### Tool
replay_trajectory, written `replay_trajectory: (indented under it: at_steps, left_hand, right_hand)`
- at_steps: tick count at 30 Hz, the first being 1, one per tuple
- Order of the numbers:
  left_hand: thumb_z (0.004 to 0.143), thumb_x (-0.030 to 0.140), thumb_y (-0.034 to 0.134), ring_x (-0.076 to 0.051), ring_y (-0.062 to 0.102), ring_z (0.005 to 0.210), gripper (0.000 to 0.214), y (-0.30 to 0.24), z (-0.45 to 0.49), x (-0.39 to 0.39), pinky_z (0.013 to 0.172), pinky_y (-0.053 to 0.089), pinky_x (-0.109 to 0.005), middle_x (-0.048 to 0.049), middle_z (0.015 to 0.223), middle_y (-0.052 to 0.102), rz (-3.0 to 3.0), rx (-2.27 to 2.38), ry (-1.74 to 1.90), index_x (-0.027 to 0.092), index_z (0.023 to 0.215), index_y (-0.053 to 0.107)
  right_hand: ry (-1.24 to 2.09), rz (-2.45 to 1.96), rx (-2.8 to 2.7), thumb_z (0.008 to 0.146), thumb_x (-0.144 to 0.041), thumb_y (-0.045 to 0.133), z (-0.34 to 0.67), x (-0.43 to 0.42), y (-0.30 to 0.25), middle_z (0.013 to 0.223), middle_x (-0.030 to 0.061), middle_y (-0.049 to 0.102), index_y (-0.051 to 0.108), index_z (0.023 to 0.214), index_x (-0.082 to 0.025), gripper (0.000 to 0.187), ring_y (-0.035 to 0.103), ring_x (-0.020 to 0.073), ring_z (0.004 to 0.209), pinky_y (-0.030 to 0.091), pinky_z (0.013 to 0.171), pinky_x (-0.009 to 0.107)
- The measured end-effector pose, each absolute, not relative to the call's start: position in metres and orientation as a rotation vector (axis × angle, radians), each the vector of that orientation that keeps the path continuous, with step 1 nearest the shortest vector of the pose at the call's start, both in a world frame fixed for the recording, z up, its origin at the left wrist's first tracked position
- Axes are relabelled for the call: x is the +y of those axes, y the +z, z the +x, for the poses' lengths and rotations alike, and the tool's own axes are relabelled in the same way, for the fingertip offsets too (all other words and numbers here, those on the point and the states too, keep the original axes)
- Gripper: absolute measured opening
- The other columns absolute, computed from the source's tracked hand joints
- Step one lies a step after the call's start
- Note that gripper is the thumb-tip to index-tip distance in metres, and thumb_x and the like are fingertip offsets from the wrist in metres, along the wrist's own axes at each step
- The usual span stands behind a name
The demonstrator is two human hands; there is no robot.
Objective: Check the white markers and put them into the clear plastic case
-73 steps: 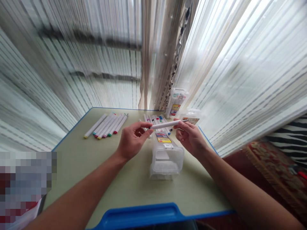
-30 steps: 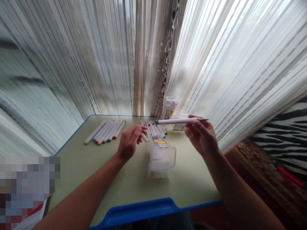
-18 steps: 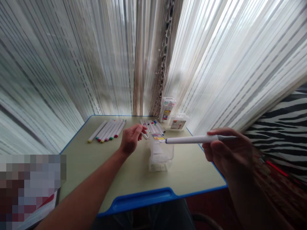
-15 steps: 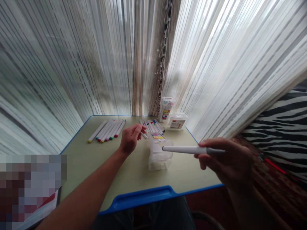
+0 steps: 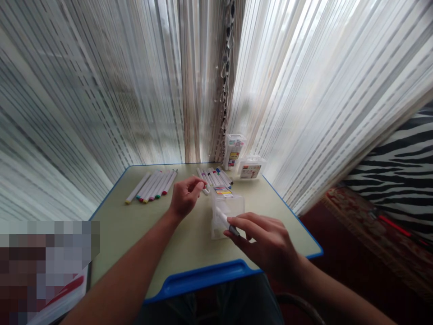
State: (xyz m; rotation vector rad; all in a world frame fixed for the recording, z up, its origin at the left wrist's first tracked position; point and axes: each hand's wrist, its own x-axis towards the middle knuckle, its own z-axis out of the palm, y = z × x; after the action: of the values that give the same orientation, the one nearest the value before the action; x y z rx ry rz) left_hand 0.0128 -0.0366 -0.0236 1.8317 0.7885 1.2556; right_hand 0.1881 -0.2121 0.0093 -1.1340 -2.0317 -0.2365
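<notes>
My right hand (image 5: 267, 234) pinches a white marker (image 5: 222, 217) near its grey end. The marker's far end points down into an open clear plastic case (image 5: 237, 205) with a coloured label, standing near the table's middle. My left hand (image 5: 186, 195) hovers left of the case, its fingers curled together. Whatever those fingers may hold is hidden. Just beyond them lies a group of white markers (image 5: 214, 177) with coloured ends. To the left, another row of white markers (image 5: 154, 185) rests side by side.
Behind the clear case stand an upright marker case (image 5: 235, 151) and a second labelled case (image 5: 251, 169). The pale table (image 5: 128, 230) has a blue edge with a moulded tray (image 5: 203, 275) at the front. Striped curtains (image 5: 152, 90) hang at the back.
My right hand has moved left and brought the marker from a level pose beside the clear case to a slanted one at its opening. My left hand has shifted slightly right.
</notes>
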Motion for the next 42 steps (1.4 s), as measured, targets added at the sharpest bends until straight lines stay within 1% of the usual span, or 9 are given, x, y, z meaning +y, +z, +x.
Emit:
replay_trajectory:
  at_steps: [4, 8, 12, 17, 24, 30, 36, 42]
  left_hand:
    - [0.086, 0.030, 0.059, -0.010, 0.052, 0.052, 0.023, -0.026, 0.013, -0.033, 0.050, 0.042, -0.021, -0.0044, 0.068, 0.068, 1.840, 0.796, 1.238, 0.012, 0.083, 0.072]
    - [0.085, 0.030, 0.059, -0.010, 0.052, 0.051, 0.023, -0.028, 0.012, -0.031, 0.050, 0.042, -0.022, -0.0047, 0.068, 0.068, 1.838, 0.793, 1.227, 0.011, 0.084, 0.073]
    - [0.084, 0.029, 0.059, -0.010, 0.052, 0.051, 0.022, -0.028, 0.013, -0.031, 0.049, 0.043, -0.022, -0.0049, 0.069, 0.068, 1.839, 0.781, 1.207, 0.012, 0.085, 0.073]
    - [0.085, 0.030, 0.059, -0.011, 0.052, 0.051, 0.023, -0.030, 0.013, -0.029, 0.050, 0.043, -0.022, -0.0048, 0.068, 0.068, 1.863, 0.791, 1.197, 0.012, 0.084, 0.073]
    - [0.085, 0.031, 0.058, -0.011, 0.053, 0.052, 0.026, -0.031, 0.013, -0.029, 0.050, 0.042, -0.023, -0.0059, 0.068, 0.069, 1.927, 0.814, 1.168, 0.011, 0.083, 0.074]
    - [0.085, 0.031, 0.058, -0.011, 0.053, 0.052, 0.025, -0.030, 0.014, -0.029, 0.050, 0.042, -0.023, -0.0056, 0.069, 0.069, 1.939, 0.821, 1.161, 0.011, 0.084, 0.074]
    - [0.084, 0.029, 0.059, -0.011, 0.053, 0.052, 0.023, -0.031, 0.014, -0.029, 0.050, 0.043, -0.023, -0.0051, 0.068, 0.069, 1.943, 0.816, 1.158, 0.012, 0.082, 0.073]
    - [0.084, 0.029, 0.059, -0.011, 0.054, 0.053, 0.023, -0.032, 0.014, -0.028, 0.051, 0.043, -0.023, -0.0058, 0.070, 0.070, 1.940, 0.814, 1.151, 0.012, 0.082, 0.073]
  right_hand:
    - [-0.371, -1.156, -2.046, 0.093, -0.019, 0.066, 0.182, -0.208, 0.005, 0.096, 0.0066, 0.079, 0.066, 0.113, -0.017, 0.020, 0.073, 0.0158, 0.072, 0.053, 0.065, 0.026]
    - [-0.500, -1.172, -2.082, 0.096, -0.018, 0.061, 0.175, -0.204, 0.007, 0.093, 0.0057, 0.079, 0.068, 0.107, -0.012, 0.014, 0.073, 0.0145, 0.070, 0.049, 0.061, 0.025]
    - [-0.555, -1.230, -2.149, 0.099, -0.018, 0.055, 0.172, -0.200, 0.011, 0.089, 0.0051, 0.079, 0.069, 0.102, -0.012, 0.016, 0.073, 0.0148, 0.070, 0.046, 0.059, 0.027]
    - [-0.596, -1.240, -2.182, 0.099, -0.019, 0.056, 0.171, -0.196, 0.012, 0.088, 0.0051, 0.078, 0.071, 0.101, -0.012, 0.017, 0.072, 0.0164, 0.073, 0.046, 0.062, 0.030]
    - [-0.548, -1.284, -2.189, 0.100, -0.021, 0.054, 0.171, -0.196, 0.010, 0.087, 0.0052, 0.078, 0.071, 0.103, -0.011, 0.020, 0.072, 0.0170, 0.072, 0.045, 0.062, 0.031]
    - [-0.498, -1.390, -2.230, 0.098, -0.025, 0.054, 0.172, -0.196, 0.009, 0.094, 0.0051, 0.079, 0.069, 0.110, -0.012, 0.022, 0.071, 0.0193, 0.069, 0.045, 0.059, 0.033]
    - [-0.397, -1.483, -2.353, 0.099, -0.021, 0.049, 0.172, -0.196, 0.014, 0.104, 0.0088, 0.078, 0.066, 0.117, -0.011, 0.027, 0.074, 0.0201, 0.075, 0.048, 0.059, 0.030]
    - [-0.295, -1.593, -2.429, 0.098, -0.025, 0.049, 0.170, -0.195, 0.023, 0.110, 0.0099, 0.077, 0.063, 0.123, -0.012, 0.031, 0.075, 0.0229, 0.077, 0.049, 0.058, 0.032]
